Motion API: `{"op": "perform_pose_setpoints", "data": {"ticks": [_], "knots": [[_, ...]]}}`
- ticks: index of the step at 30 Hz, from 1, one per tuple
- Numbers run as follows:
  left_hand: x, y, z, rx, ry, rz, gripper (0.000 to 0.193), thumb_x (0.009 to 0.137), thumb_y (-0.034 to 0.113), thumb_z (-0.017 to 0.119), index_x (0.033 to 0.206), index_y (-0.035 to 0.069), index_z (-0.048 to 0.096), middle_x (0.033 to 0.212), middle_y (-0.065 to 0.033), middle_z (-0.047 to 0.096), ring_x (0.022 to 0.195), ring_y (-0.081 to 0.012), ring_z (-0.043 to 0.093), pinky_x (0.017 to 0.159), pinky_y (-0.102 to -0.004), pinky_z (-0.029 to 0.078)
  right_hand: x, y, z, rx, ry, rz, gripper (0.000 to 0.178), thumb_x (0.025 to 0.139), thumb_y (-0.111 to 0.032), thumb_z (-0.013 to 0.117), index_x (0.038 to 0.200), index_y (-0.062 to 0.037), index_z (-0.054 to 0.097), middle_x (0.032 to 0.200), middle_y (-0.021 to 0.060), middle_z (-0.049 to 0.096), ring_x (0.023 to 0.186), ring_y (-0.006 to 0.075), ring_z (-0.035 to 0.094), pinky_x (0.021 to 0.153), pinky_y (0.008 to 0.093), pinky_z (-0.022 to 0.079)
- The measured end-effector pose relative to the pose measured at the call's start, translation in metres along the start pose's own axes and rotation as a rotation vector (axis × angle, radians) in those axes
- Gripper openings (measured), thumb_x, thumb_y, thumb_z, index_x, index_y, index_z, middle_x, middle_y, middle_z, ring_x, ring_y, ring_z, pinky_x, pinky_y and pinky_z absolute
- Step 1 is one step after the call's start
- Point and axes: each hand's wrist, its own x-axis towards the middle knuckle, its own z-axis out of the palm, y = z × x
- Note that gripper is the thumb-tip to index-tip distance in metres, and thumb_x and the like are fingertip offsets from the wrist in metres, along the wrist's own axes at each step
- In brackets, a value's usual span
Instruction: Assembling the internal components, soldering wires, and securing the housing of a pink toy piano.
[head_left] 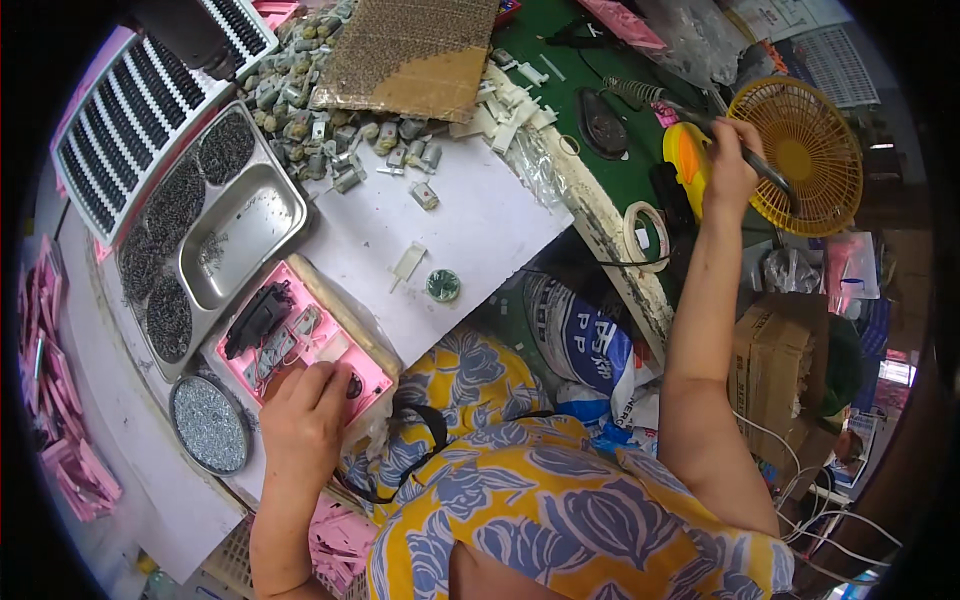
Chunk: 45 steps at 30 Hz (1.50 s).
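Nearest the viewer is yellow cloth [560, 490] patterned with blue-grey leaves, worn by the seated person. At far left lie loose pink plastic parts [65, 390]. Next come a white-framed rack [140, 120] of alternating black and white rows and a metal tray [240, 275], its compartments holding small dark pieces. Below the tray, a round dish [247, 435] contains fine silvery pieces.

Just beside the dish, the left hand [302, 425], fingers bent, touches the near end of an open pink housing [374, 378]; whether it grips any part cannot be told. This housing lies tilted near the table edge, with a black component [260, 318] at its far end. Beyond it are heaped grey motors [290, 90], partly under a cardboard sheet [410, 85]. A pale plastic part [408, 264] and a green disc [443, 285] lie apart on the white table surface [370, 240].

At right, the right hand [735, 165] is closed around the dark handle of a soldering iron [772, 172], before a yellow round basket [795, 160].
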Motion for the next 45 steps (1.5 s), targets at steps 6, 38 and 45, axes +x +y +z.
{"op": "perform_pose_setpoints", "data": {"ticks": [6, 38, 45], "knots": [[-0.006, 0.012, 0.004, -0.167, 0.149, -0.285, 0.025, 0.077, 0.003, 0.073, 0.101, 0.003, 0.068, 0.096, -0.0121, 0.063, 0.083, -0.0324, 0.064, 0.070, -0.0404, 0.053, -0.018, 0.022, 0.042, 0.362, -0.058, 0.499, 0.014, 0.091, -0.014, 0.076, 0.098, -0.0063, 0.068, 0.076, 0.0028, 0.063, 0.062, 0.0110, 0.054, 0.062, 0.0318, 0.047], [-0.007, -0.070, -0.014, 0.197, 0.270, 0.022, 0.030, 0.070, 0.020, 0.083, 0.099, 0.020, 0.076, 0.126, -0.0048, 0.061, 0.113, -0.0297, 0.054, 0.093, -0.0453, 0.041, -0.262, -0.149, 0.210, -0.045, -1.114, -0.425, 0.018, 0.081, -0.021, 0.076, 0.082, -0.0050, 0.067, 0.077, 0.0081, 0.066, 0.074, 0.0285, 0.063, 0.065, 0.0402, 0.051], [-0.013, -0.075, -0.005, 0.204, 0.300, 0.014, 0.034, 0.072, 0.020, 0.082, 0.106, 0.021, 0.077, 0.125, -0.0042, 0.062, 0.109, -0.0288, 0.055, 0.092, -0.0442, 0.041, -0.261, -0.167, 0.224, -0.362, -1.195, -0.627, 0.022, 0.080, -0.025, 0.072, 0.077, -0.0036, 0.065, 0.076, 0.0122, 0.068, 0.075, 0.0317, 0.068, 0.065, 0.0435, 0.056]]}}
